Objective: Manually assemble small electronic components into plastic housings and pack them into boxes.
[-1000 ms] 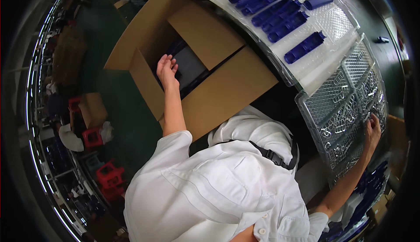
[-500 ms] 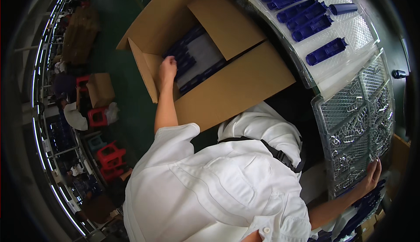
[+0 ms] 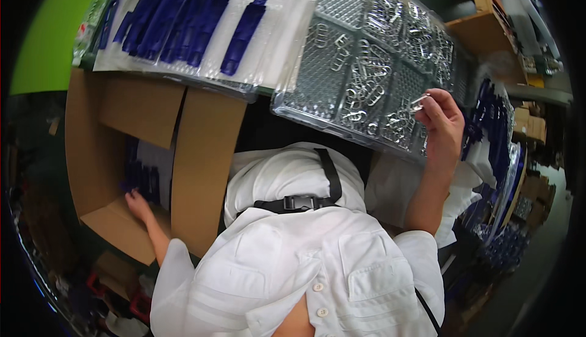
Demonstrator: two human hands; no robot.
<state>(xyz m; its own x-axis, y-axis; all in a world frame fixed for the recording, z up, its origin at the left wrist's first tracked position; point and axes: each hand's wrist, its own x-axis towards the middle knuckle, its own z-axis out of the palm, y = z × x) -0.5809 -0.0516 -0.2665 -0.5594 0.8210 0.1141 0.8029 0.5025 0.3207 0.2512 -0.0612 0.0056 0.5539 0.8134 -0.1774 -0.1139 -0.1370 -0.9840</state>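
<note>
Right hand with a metal loop, left hand in a cardboard box.
The right hand's grip is clamped on the small loop, over the right part of a clear tray of similar loops; at left, the other hand is beside blue plastic parts inside the box, and I cannot tell whether its grip holds one.

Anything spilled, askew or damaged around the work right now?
Nothing looks plainly spilled or damaged. One blue shell lies apart from the other blue shells on the white sheet, and metal clips lie jumbled in the clear tray; both seem only mildly untidy.
</note>
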